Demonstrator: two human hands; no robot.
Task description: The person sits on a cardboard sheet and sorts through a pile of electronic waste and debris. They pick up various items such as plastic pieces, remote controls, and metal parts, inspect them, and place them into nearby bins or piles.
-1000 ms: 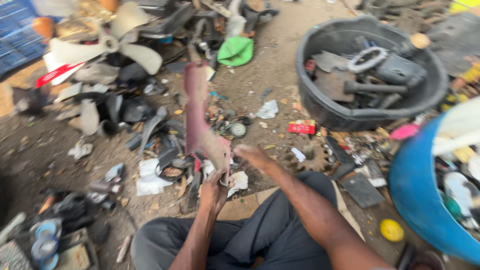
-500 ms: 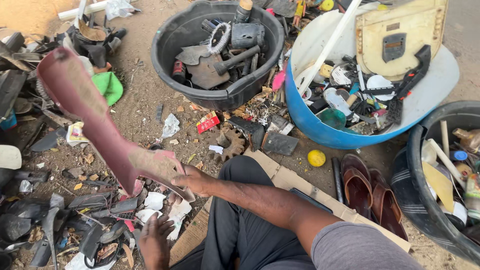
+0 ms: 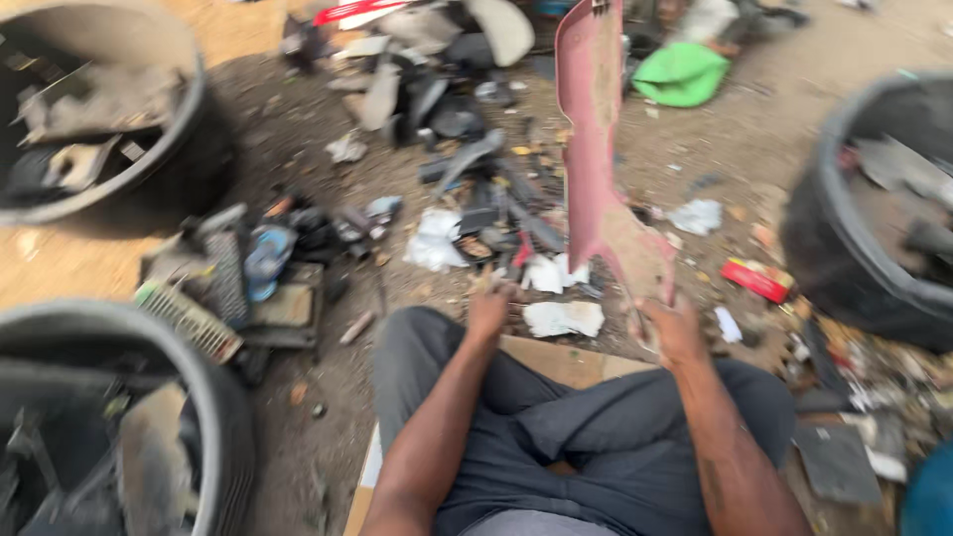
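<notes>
Your right hand grips the lower, wider end of a long, dull-red plastic panel, fingers closed around its edge. The panel stands almost upright in front of you, its narrow top reaching the upper edge of the view, its scuffed base just above your right knee. Your left hand is down at the ground ahead of your left knee, among scraps of white paper; the blur hides whether its fingers are curled or flat, so you cannot tell what, if anything, it has hold of.

You sit on a flattened piece of cardboard laid on the dirt ground, in dark grey trousers. Just beyond the panel lies a heap of black and grey plastic scrap, with a green bowl-like piece farther off, near the panel's top. A small red box lies to the right of the panel's base. A black tub holding scrap stands at the right, another black tub at the upper left, and a third dark tub at the lower left. Between these two left tubs lies a flat grille-like part beside a blue piece.
</notes>
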